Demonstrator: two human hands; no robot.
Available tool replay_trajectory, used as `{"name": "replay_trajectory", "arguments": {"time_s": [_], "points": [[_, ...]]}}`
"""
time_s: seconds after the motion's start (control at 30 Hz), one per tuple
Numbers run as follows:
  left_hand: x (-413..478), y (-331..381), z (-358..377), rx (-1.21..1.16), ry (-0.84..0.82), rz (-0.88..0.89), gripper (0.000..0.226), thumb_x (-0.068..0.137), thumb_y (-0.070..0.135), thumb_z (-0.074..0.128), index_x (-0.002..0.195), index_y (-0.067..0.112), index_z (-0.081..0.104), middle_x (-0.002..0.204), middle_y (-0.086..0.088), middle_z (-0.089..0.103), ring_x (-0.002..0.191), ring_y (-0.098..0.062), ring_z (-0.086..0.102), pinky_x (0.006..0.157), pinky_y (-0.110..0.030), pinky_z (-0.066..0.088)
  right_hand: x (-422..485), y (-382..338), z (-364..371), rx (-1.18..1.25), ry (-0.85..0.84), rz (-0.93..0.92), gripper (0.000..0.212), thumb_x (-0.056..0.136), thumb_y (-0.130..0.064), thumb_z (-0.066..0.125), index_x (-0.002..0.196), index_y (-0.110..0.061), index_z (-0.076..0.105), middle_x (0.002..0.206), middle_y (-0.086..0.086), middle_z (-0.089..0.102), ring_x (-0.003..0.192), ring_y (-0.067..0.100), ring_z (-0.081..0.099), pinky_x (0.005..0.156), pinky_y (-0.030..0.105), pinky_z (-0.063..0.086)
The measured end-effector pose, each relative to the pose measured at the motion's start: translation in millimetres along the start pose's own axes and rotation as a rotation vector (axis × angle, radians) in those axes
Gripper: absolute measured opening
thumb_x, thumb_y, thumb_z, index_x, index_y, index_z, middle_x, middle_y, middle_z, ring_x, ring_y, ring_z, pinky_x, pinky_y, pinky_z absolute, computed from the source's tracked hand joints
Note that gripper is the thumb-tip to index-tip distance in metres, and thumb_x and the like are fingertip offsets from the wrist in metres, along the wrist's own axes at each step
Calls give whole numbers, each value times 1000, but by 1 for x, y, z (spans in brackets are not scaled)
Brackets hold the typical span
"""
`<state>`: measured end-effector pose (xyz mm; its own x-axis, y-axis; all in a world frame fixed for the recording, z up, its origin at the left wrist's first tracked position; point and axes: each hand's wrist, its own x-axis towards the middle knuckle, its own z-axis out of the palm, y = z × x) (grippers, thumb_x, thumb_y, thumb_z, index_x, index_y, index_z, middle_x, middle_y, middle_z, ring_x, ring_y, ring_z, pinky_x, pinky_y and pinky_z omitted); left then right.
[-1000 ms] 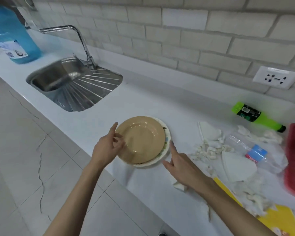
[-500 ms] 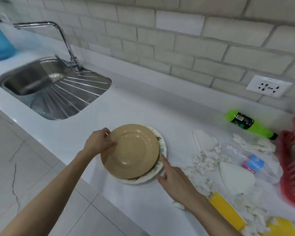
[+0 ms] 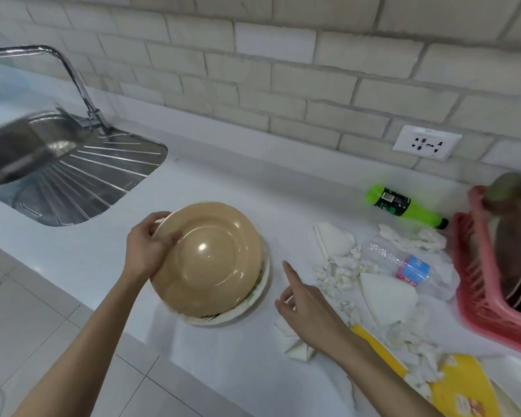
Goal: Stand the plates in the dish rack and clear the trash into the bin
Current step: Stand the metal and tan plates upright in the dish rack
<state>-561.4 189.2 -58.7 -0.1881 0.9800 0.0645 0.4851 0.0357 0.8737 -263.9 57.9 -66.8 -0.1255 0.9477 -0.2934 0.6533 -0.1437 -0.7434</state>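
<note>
Our left hand (image 3: pixel 146 251), reaching in from the lower left of the frame, grips the tan plate (image 3: pixel 214 266) by its left rim, with the thumb on its face and the fingers curled round the edge. Above the hand, at the upper left, the steel sink (image 3: pixel 73 179) and its tap (image 3: pixel 73 70) are set into the white counter (image 3: pixel 238 176).

The tan plate sits at centre frame over a white plate (image 3: pixel 254 308), which shows only as a crescent along the right and lower edge. We cannot tell whether the two plates touch.

Just right of the plates our right hand (image 3: pixel 309 311) hovers above the counter. Its index finger is straight, its other fingers are loosely curled, and it holds nothing. A crumpled bit of paper (image 3: pixel 298 347) lies under the wrist.

Further right the trash is spread out: torn white paper scraps (image 3: pixel 340 272), two folded napkins (image 3: pixel 385 299), and a clear plastic bottle (image 3: pixel 403 266) lying on its side among them. A green bottle (image 3: pixel 403 206) lies on its side behind them, nearer the wall. A yellow packet (image 3: pixel 463 386) lies at the lower right.

At the right edge stands the red dish rack (image 3: pixel 487 296), blurred, with a metal lid (image 3: pixel 515 254) leaning in it. It is well apart from both plates.
</note>
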Motion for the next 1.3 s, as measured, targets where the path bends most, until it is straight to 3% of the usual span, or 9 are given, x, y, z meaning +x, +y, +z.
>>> {"name": "replay_trajectory", "arguments": {"time_s": [0.17,0.33,0.53,0.67,0.8,0.93,1.07,1.2,1.3], "points": [[-16,46,16,-137,-41,67,36,80,18,77,108,40,71,89,9,74,85,-12,70,77,-28,55,-10,14,-25,133,107,24,72,97,-33,55,156,-30,13,106,-9,60,93,5,59,87,22,48],[-49,116,60,-256,-131,123,41,86,10,72,121,30,68,90,9,73,74,0,68,62,-10,50,-41,28,-72,428,293,11,58,99,-36,54,150,-32,28,99,-8,68,86,2,67,82,28,52],[-111,191,132,-313,-277,145,50,83,10,75,121,40,67,88,8,72,74,-5,70,64,-14,51,-118,61,-139,594,443,-57,35,96,-19,55,126,-36,53,89,10,73,86,26,70,81,46,57],[-166,226,187,-358,-380,147,48,82,5,74,115,40,69,81,12,73,73,-9,70,68,-21,55,-187,94,-184,592,544,-53,32,97,-9,55,125,-23,55,91,7,75,84,21,72,74,37,60],[-228,243,245,-367,-502,108,46,82,3,74,113,36,71,84,5,75,77,-22,69,76,-37,56,-257,137,-220,570,611,-33,25,93,-8,58,116,-18,61,100,5,74,93,23,71,86,49,56],[-296,258,296,-404,-533,79,41,77,9,76,110,33,70,81,7,74,68,-13,68,63,-29,54,-322,172,-250,550,659,-14,28,94,-1,56,118,-14,63,103,3,74,97,18,70,88,40,57],[-357,267,343,-444,-639,74,33,77,20,75,107,33,70,94,6,76,79,-12,71,70,-28,55,-380,194,-290,469,709,8,18,95,-4,55,105,-11,69,91,9,74,82,25,71,71,35,54],[-398,280,386,-393,-746,122,24,92,6,66,110,21,70,94,1,76,78,-16,71,59,-31,57,-421,220,-340,345,746,76,15,89,-16,59,87,-4,69,65,26,50,55,25,41,53,36,32],[-415,294,412,-268,-796,309,29,93,6,65,116,22,70,98,9,76,84,-17,72,63,-33,59,-441,234,-376,261,796,121,32,81,-18,57,89,13,58,60,12,38,54,22,30,50,34,23]]}}
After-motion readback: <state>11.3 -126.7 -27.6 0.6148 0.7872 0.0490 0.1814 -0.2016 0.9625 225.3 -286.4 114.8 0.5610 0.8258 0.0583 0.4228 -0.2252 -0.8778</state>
